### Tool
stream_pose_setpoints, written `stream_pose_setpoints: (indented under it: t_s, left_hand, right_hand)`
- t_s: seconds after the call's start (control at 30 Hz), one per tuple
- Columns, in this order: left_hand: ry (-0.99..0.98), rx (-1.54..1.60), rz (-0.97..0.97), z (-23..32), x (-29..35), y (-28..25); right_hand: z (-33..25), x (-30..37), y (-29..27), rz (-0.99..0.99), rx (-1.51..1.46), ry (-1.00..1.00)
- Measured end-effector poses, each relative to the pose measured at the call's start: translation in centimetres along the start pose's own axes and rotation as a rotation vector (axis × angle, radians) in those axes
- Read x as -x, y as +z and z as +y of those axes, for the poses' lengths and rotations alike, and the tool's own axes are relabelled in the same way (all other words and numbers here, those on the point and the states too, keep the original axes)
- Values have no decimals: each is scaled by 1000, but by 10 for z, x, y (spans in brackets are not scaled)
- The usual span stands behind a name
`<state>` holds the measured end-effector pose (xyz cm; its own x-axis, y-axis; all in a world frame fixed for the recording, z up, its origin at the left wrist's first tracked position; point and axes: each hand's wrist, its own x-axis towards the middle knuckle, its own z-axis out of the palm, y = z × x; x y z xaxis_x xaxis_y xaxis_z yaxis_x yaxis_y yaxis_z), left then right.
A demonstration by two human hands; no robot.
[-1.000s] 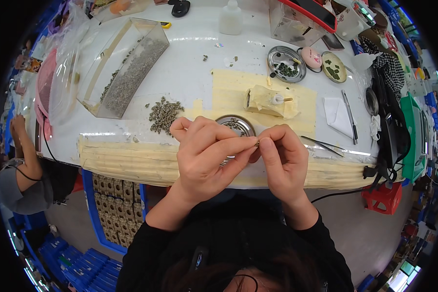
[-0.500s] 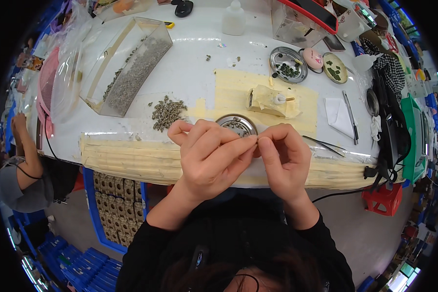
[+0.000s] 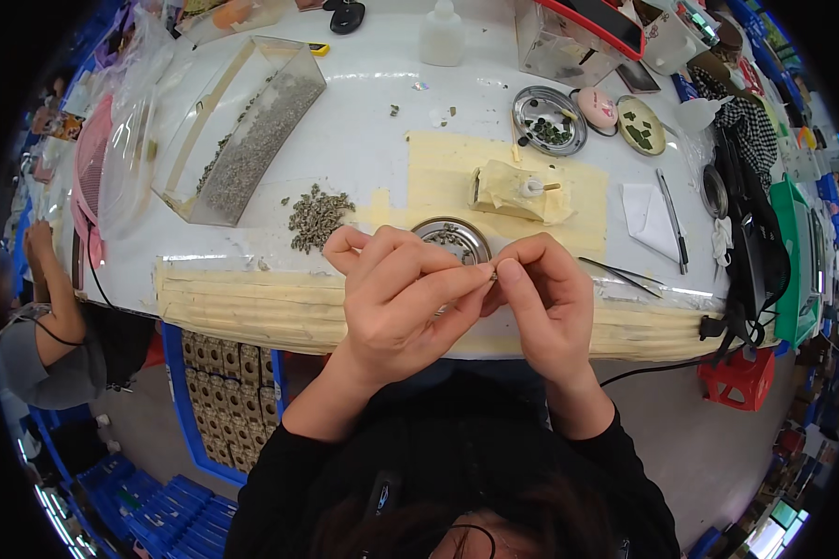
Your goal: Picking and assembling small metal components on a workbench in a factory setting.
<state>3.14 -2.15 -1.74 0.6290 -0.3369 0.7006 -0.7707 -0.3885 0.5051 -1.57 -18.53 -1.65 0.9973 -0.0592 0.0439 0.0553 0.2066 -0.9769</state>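
Observation:
My left hand (image 3: 396, 303) and my right hand (image 3: 545, 307) meet above the front edge of the table. Thumb and forefinger of each are pinched together, fingertips touching, around a tiny metallic-looking piece (image 3: 494, 277) that is mostly covered by the fingers. Just behind them, partly hidden by my left hand, sits a round metal dish (image 3: 476, 238) with several small greyish pieces inside. A heap of similar small pieces (image 3: 319, 218) lies on the table left of the dish. Beyond the dish stands a taped block (image 3: 503, 191) with a small white peg on top.
A clear bin of grey pieces (image 3: 261, 140) is at the left. Round dishes with dark green bits (image 3: 550, 121) stand back right. Tweezers (image 3: 620, 276) and a pen (image 3: 671, 219) lie at the right. A blue crate (image 3: 182, 401) is below; another person's arm (image 3: 54, 279) shows far left.
My right thumb and fingertips have shifted slightly against the left ones, and a bit more of the tiny piece shows. The view has tilted a little; the other things stay put.

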Motion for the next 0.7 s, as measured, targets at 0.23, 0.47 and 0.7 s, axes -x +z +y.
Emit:
stream_pose_setpoints:
  t_s: [0.23, 0.47, 0.7]
  left_hand:
    - [25, -113, 7, 4, -1, 2]
    - [-12, -60, 11, 2, -2, 3]
    - [-29, 81, -20, -3, 1, 1]
  right_hand:
    - [8, 0, 8, 157, 412, -341]
    - [8, -1, 10, 142, 359, -315]
    - [-2, 0, -4, -66, -100, 69]
